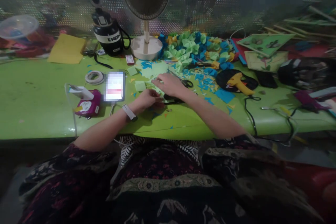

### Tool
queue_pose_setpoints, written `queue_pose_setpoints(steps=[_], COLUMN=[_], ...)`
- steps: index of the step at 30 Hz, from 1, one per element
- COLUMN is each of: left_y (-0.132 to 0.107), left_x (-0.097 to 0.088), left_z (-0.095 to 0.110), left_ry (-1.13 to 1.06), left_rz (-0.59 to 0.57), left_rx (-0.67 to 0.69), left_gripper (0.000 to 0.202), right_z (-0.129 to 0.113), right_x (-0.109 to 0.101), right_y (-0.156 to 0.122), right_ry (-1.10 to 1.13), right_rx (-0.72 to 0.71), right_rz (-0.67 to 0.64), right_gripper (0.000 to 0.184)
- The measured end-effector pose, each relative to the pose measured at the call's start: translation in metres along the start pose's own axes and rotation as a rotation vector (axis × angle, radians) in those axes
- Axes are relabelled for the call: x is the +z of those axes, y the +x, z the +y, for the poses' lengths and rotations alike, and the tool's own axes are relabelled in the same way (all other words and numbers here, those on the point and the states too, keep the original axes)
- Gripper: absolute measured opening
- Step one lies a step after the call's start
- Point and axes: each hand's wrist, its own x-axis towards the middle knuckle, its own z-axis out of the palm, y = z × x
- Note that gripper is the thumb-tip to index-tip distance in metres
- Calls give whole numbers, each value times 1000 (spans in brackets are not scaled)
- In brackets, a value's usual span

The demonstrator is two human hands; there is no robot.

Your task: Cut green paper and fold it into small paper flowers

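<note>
My left hand (147, 99), with a pale watch strap on its wrist, is low over the table with its fingers curled in a pinch. A bit of light green paper (163, 98) shows at its fingertips. Just above it, my right hand (168, 83) reaches across with its fingers loosely stretched over light green paper sheets (157, 70); nothing shows in its grasp. Black-handled scissors (188, 83) lie beside the right wrist. Another dark object (173, 102) is partly hidden under that forearm. A small green paper square (140, 85) lies to the left.
Folded green, blue and orange paper pieces (191, 47) are heaped behind my hands, near a fan (146, 50). A phone (114, 86), tape roll (94, 77) and purple device (90, 105) sit left, a black bottle (107, 36) behind. A yellow glue gun (238, 83) lies right.
</note>
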Motion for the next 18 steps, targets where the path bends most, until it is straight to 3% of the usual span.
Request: queue_pose_setpoints(steps=[4, 18], left_y=[2, 7], left_x=[0, -3], left_z=[-1, -4], left_ry=[7, 54], left_rz=[2, 7], left_rx=[-5, 9], left_gripper=[24, 22], right_z=[0, -1], right_x=[10, 14], right_y=[3, 2], right_ry=[-54, -127], right_rx=[-2, 4], right_rz=[-6, 10], right_gripper=[48, 37])
